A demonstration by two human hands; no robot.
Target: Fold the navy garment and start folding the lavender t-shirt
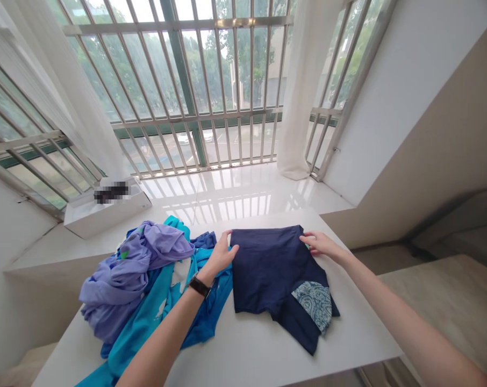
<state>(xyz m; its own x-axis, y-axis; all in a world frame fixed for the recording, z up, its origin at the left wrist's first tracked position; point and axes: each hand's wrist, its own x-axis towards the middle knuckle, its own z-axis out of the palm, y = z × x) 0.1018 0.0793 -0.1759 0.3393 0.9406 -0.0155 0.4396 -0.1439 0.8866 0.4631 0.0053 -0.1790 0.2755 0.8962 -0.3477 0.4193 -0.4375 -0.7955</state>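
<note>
Navy garment (267,269) lies folded into a rough rectangle on the white worktop (356,317), with a teal-and-white patterned piece (313,305) showing at its lower right; its exact kind is hard to make out. Left hand (221,253), wearing a black wristwatch (199,285), is open, fingers against the garment's left edge. Right hand (323,243) is open and flat, fingertips at the right edge. Neither visibly pinches. Just left, crumpled lavender cloth (134,269) sits on turquoise cloth (147,333) and a blue garment (215,306), partly hidden by the left forearm and cut off below. Beyond, a white box (90,221) with a blurred patch stands on the windowsill (243,193) before a barred window (187,70).
</note>
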